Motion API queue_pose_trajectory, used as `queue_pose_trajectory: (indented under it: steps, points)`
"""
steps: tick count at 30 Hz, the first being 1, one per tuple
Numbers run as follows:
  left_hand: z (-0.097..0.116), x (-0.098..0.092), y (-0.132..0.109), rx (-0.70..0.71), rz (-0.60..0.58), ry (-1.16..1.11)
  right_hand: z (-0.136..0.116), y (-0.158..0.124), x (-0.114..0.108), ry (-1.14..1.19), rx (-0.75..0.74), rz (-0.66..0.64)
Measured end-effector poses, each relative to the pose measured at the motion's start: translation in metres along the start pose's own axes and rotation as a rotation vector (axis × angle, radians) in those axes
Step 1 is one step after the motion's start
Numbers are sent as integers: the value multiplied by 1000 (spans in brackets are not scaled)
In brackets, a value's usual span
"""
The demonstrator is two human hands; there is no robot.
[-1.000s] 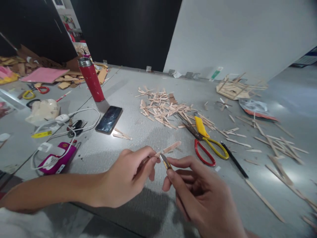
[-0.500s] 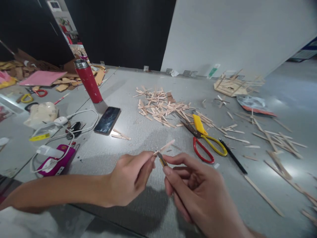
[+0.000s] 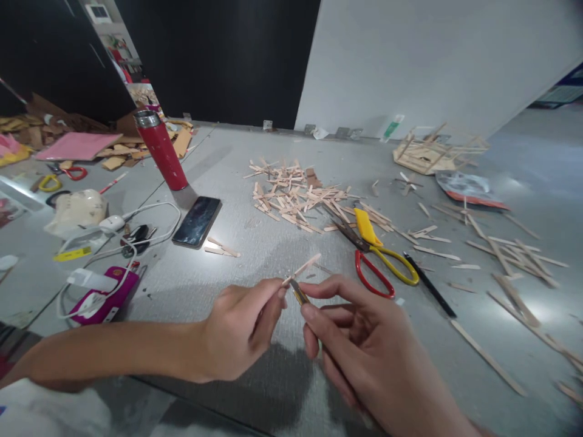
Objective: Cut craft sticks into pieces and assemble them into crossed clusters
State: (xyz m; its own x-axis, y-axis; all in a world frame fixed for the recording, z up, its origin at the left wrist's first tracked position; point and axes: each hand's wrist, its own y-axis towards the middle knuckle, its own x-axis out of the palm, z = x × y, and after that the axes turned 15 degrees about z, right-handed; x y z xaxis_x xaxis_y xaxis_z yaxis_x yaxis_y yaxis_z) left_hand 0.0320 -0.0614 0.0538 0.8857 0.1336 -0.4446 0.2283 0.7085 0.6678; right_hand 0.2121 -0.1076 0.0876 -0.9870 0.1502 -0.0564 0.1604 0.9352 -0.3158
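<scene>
Between the thumb and fingers of my left hand (image 3: 246,328) is a thin wooden stick (image 3: 306,267), its free end pointing up and to the right. My right hand (image 3: 359,346) pinches a small craft knife (image 3: 298,293) with a yellowish body. The blade tip lies at the stick, close beside my left fingertips. Part of the knife is hidden inside my right hand. Just beyond that hand lie scissors (image 3: 364,246) with one red and one yellow handle, next to a black pen (image 3: 430,285).
A pile of short wooden sticks (image 3: 291,194) lies mid-table, with longer sticks (image 3: 519,255) scattered right. At left are a black phone (image 3: 197,221), a red bottle (image 3: 161,149), a purple power strip (image 3: 109,297) and white cables. A wooden stick frame (image 3: 423,152) stands at the back right.
Both hands keep nearly the same pose, with the blade still at the stick. The view has shifted very slightly.
</scene>
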Motion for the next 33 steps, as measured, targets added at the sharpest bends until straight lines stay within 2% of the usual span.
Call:
queue_pose_trajectory:
  steps: [3,7,9,12,16,17,21,24,29,33]
  points:
    - [-1,1,-2,-8,-33,-39,8,-2,1,-120,-187,100]
    - [-3,3,-4,1,-27,-59,13,-3,-1,-402,-594,236]
    - [-3,3,-4,8,-7,-46,13,-2,-3,-464,-652,251]
    - [-4,3,-4,18,-15,-26,11,1,-5,-427,-580,185]
    - [-5,3,-5,99,7,25,9,6,-6,-371,-598,181]
    - [-6,3,-5,112,11,42,8,7,-6,-324,-535,151]
    - [-4,3,-4,120,38,100,0,9,-3,-63,-136,-34]
    - [-2,2,-1,96,60,125,-5,10,-2,65,4,-112]
    - [-1,2,2,42,46,73,-8,10,-4,133,69,-163]
    - [-3,4,1,49,48,-17,-8,7,-5,58,27,-85]
